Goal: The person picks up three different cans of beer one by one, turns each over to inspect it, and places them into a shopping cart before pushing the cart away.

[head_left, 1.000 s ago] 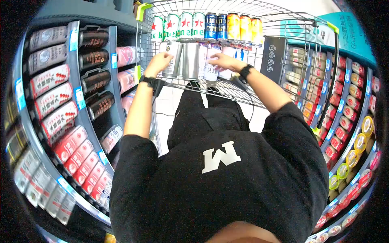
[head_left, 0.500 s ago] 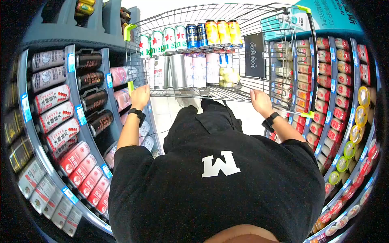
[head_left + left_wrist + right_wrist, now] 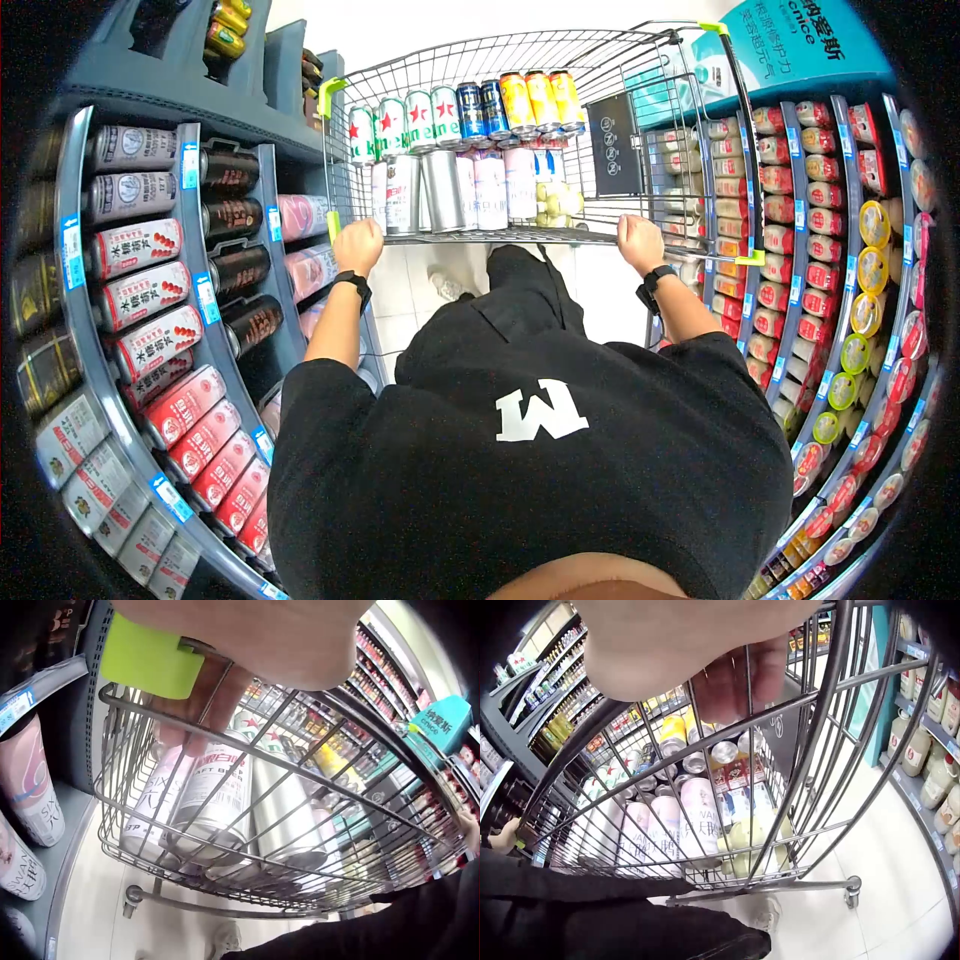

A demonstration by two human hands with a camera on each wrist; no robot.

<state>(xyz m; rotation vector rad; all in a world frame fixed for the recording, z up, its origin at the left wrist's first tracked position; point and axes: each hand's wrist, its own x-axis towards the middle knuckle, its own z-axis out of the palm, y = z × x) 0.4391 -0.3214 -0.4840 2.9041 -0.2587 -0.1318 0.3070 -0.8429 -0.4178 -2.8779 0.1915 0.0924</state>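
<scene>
Head view: the cart (image 3: pixel 500 238) is standing just on the far side of both hands, its long axis running left to right. The left hand (image 3: pixel 358 247) is gripping its near rim toward the left end, just beside a green corner (image 3: pixel 333 225); the right hand (image 3: pixel 640 244) is gripping the same rim farther right, so neither is lying nearer. Inside, star cans (image 3: pixel 445 115) are showing red stars and the letters "ne", with blue cans (image 3: pixel 482 110) and yellow cans (image 3: pixel 540 100) sitting to their right. A teal box (image 3: pixel 765 60) at far right is showing "纳爱斯" and "cnice"; shelf cans (image 3: pixel 150 290) at left are reading "冰糖葫芦".

Left wrist view: the left fingers are curling over the rim. Below them, a white can (image 3: pixel 214 787) is showing "AFT BEER", and a pale can (image 3: pixel 161 795) "SIX 六". A shelf can (image 3: pixel 19 866) is reading "SWAN".

Right wrist view: the right fingers are likewise curling over the rim, above pink cans (image 3: pixel 699 814) showing "WAN".
</scene>
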